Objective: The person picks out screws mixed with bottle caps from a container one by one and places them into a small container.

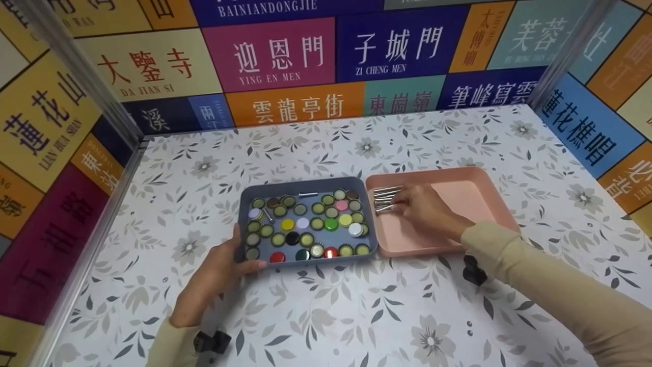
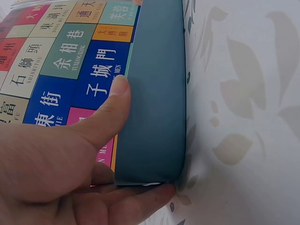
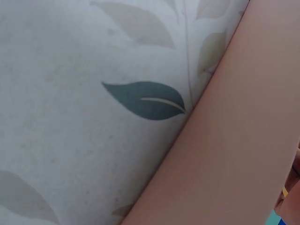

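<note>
A blue-grey tray (image 1: 326,238) holds many bottle caps (image 1: 288,224) in mixed colours, some turned underside up, plus a couple of short metal rods (image 1: 308,194). My left hand (image 1: 220,265) grips its near left corner, thumb along the front wall and fingers round the left side; the left wrist view shows the thumb (image 2: 110,110) against the outer wall. Over the pink tray (image 1: 471,196) on the right, my right hand (image 1: 425,206) has its bent fingertips at a row of metal rods (image 1: 385,190) by the left wall, pinching the nearest one. The palm hides some rod ends.
Both trays stand side by side, walls nearly touching, on a floral tablecloth (image 1: 326,316). Panels with printed place names (image 1: 277,56) enclose the back and sides. Dark wrist mounts (image 1: 473,270) hang under the forearms. The right wrist view mostly shows the pink tray's outer wall (image 3: 225,140).
</note>
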A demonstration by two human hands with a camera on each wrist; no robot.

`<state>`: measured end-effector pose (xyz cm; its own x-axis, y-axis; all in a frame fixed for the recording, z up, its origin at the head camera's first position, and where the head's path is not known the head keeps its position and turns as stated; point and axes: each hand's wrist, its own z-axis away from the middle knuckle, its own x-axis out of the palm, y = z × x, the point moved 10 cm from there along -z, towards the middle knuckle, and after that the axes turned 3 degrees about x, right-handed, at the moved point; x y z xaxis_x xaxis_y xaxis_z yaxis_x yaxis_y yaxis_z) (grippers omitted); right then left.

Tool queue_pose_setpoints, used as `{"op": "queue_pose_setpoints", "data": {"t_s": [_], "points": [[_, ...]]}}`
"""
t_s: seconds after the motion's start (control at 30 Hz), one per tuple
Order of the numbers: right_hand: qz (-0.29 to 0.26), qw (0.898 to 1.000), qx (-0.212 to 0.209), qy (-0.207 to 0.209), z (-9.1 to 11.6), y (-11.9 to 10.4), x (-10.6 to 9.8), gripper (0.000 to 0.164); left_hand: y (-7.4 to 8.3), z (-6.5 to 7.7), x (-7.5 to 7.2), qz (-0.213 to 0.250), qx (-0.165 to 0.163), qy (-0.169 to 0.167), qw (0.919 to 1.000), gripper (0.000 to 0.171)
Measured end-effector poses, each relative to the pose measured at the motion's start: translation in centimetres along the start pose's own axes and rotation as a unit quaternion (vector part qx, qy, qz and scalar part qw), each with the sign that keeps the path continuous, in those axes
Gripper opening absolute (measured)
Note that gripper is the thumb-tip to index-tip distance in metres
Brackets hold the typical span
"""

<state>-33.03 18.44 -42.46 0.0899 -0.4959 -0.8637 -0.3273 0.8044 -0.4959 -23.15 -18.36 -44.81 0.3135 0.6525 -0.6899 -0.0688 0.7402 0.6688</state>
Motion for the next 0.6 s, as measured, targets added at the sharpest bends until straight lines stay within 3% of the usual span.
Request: {"op": "queue_pose_setpoints", "data": {"t_s": [0.37, 0.6], "points": [[0.008, 1.0, -0.017, 0.011, 0.24, -0.32, 0.07, 0.01, -0.2, 0.07, 0.06, -0.02, -0.013, -0.002, 0.9997, 0.111], [0.005, 1.0, -0.006, 0.009, 0.18, -0.06, 0.22, 0.007, -0.08, -0.02, 0.05, -0.021, -0.012, -0.001, 0.9997, 0.11]]}}
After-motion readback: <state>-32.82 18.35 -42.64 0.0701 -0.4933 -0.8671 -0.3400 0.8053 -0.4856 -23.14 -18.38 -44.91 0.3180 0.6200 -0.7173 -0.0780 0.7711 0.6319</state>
